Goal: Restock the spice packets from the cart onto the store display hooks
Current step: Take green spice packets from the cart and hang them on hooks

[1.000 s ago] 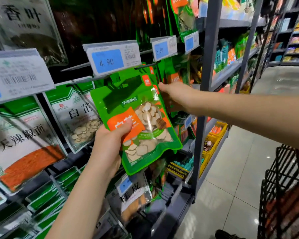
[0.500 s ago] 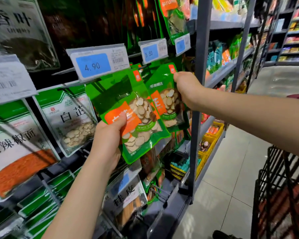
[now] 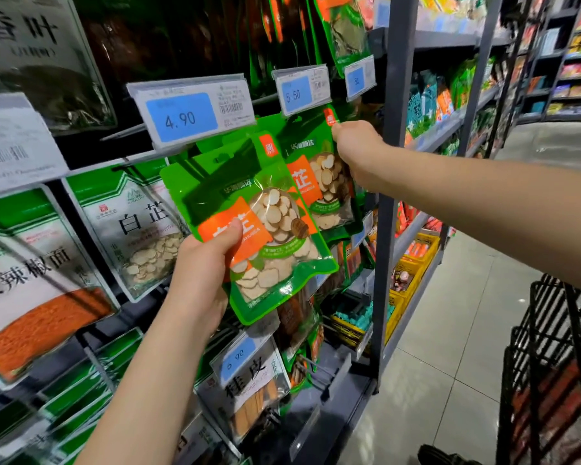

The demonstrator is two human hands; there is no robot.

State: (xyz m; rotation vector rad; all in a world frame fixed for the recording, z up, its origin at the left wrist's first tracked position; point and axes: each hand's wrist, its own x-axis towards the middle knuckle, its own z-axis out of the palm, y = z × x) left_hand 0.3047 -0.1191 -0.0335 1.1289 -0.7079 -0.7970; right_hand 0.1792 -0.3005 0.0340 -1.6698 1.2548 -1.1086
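A green packet (image 3: 275, 229) was gripped at its lower left edge by the left hand (image 3: 198, 283), with the thumb pressed on its front, just below the 4.90 tag (image 3: 188, 112). A second packet (image 3: 322, 186), partly behind it, was pinched at its top right corner by the right hand (image 3: 356, 152).

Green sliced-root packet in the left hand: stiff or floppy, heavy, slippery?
Probably semi-floppy: the green packet is thin film, gripped at its lower left side by the left hand. Likely light: loose dry slices show through the window. Glare on the film suggests it may be slippery.
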